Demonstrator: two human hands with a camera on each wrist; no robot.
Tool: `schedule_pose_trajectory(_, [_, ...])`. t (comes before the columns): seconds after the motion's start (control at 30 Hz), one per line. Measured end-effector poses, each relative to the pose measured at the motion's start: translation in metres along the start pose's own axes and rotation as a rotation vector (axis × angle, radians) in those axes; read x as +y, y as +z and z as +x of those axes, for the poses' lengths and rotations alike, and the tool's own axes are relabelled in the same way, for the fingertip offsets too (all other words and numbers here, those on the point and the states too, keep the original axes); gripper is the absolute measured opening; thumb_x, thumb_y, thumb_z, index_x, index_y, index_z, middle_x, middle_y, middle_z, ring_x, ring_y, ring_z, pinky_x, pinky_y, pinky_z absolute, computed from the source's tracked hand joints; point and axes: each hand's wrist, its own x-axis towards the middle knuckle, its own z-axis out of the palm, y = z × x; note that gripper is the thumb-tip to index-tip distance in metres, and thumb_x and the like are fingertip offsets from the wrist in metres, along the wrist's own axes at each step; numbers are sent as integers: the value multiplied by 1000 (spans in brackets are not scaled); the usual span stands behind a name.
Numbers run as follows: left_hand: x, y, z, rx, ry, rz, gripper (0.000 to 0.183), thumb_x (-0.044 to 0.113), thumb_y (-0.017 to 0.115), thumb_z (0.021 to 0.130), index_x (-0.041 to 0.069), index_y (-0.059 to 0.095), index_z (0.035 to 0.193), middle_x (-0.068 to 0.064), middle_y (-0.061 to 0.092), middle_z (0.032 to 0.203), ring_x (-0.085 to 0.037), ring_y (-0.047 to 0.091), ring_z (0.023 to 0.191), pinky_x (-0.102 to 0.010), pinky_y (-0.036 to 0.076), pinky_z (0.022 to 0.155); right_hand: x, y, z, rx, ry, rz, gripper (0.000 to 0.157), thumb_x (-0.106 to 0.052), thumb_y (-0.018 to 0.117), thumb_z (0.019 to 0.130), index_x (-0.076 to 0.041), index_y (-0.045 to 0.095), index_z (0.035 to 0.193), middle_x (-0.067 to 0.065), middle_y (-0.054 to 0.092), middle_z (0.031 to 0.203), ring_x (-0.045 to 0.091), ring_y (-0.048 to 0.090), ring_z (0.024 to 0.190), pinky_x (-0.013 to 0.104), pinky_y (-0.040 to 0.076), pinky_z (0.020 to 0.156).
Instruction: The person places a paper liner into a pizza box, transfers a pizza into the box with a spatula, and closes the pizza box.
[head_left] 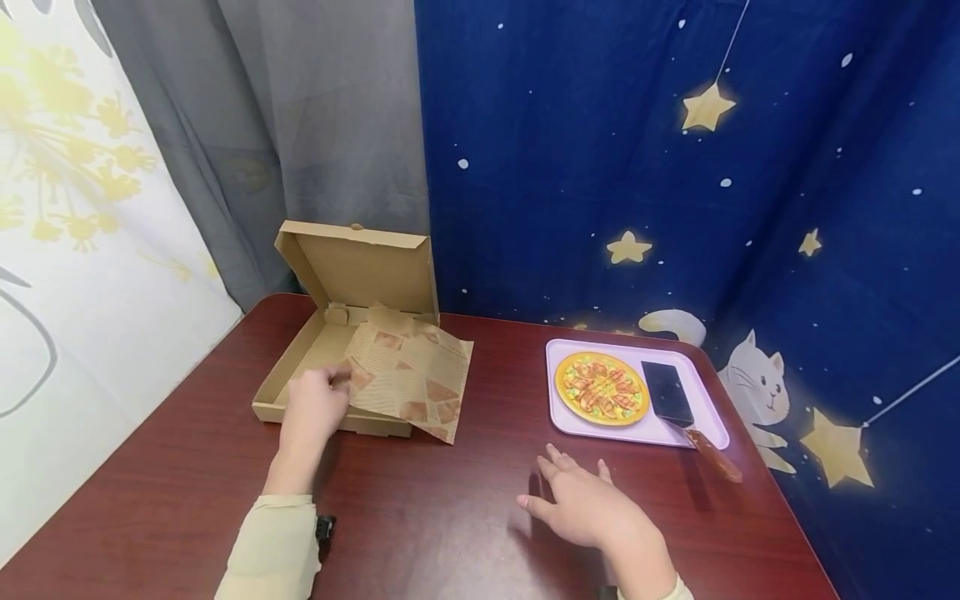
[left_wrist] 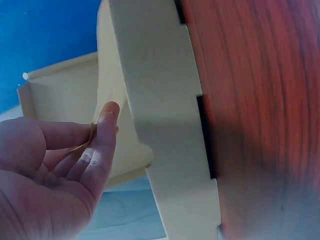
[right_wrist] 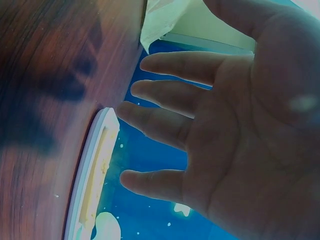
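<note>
My left hand [head_left: 318, 404] pinches the left corner of a brown printed paper sheet [head_left: 412, 367] between thumb and fingers. In the left wrist view the thumb and fingertips meet on the sheet's edge, close to the front wall of the cardboard box [left_wrist: 160, 90]. The sheet lies partly over the open pizza box [head_left: 273, 383] and hangs past its right side. With spread fingers, my right hand [head_left: 588, 504] hovers above the table, palm down, holding nothing. Beyond it, a toy pizza [head_left: 602, 388] lies on a pale pink tray [head_left: 600, 427].
A spatula with a dark blade [head_left: 667, 392] and wooden handle [head_left: 712, 457] rests on the tray, its handle reaching past the rim. The red-brown table [head_left: 435, 508] ends at a grey curtain [head_left: 352, 125] and a blue star-patterned curtain [head_left: 562, 167].
</note>
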Motion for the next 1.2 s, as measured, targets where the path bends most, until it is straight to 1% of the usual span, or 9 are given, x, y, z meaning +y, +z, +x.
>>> schedule_pose_trajectory(0.07, [-4,-2,4,-10,-19,8,34,6,58,96,0,77,124,-29,73,128,-50,69,118,-62,57,94,0,-1,-1,-4,4,-1,74,-54,67,100,-3,57,152,18,44,168,36,37,161,80,11,126])
schedule_pose_trajectory(0.17, [-11,-4,10,-20,-32,32,36,6,57,94,2,77,124,-29,72,128,-50,69,112,-60,57,87,-1,-2,-2,-7,10,-3,74,-55,67,100,-3,57,152,17,44,168,35,37,161,80,10,126])
schedule_pose_trajectory(0.43, [-26,-10,21,-34,-29,91,36,6,57,92,2,78,121,-32,72,125,-49,70,97,-55,56,73,2,-3,-4,-7,25,5,75,-56,68,99,-4,57,153,16,44,169,36,37,161,80,10,126])
schedule_pose_trajectory(0.57, [-30,-14,22,-34,-45,127,38,4,56,89,2,78,120,-34,72,124,-56,69,103,-61,56,77,4,-5,-4,-12,32,10,75,-57,67,99,-4,58,152,16,44,168,36,36,161,79,9,126])
schedule_pose_trajectory(0.67, [-31,-17,24,-24,-62,153,40,4,55,86,3,78,119,-35,71,123,-60,68,105,-65,56,74,5,-6,-4,-9,34,13,75,-57,67,99,-4,58,152,16,44,169,37,36,161,79,9,126])
schedule_pose_trajectory(0.77, [-33,-19,28,-21,-66,154,42,4,55,85,3,78,120,-37,70,122,-59,69,97,-64,55,71,6,-7,-5,-6,39,16,75,-57,67,99,-3,58,152,16,44,169,37,36,161,80,9,126])
schedule_pose_trajectory(0.83, [-36,-19,32,-20,-54,159,42,4,54,85,2,78,119,-38,70,122,-57,69,95,-63,55,72,7,-7,-6,-5,44,20,75,-57,67,99,-3,58,151,17,44,169,37,36,161,80,9,126])
schedule_pose_trajectory(1.03, [-45,-21,39,-11,-16,188,43,1,52,84,-2,77,119,-36,71,123,-60,68,104,-66,54,81,10,-6,-7,1,48,23,76,-57,67,99,-3,57,152,17,43,169,37,35,161,80,9,126])
schedule_pose_trajectory(1.2, [-51,-23,39,-21,-26,191,43,2,52,86,-2,76,122,-37,70,124,-60,66,107,-68,54,84,12,-8,-7,8,63,32,77,-56,69,98,-3,57,152,18,42,170,38,36,161,81,9,125])
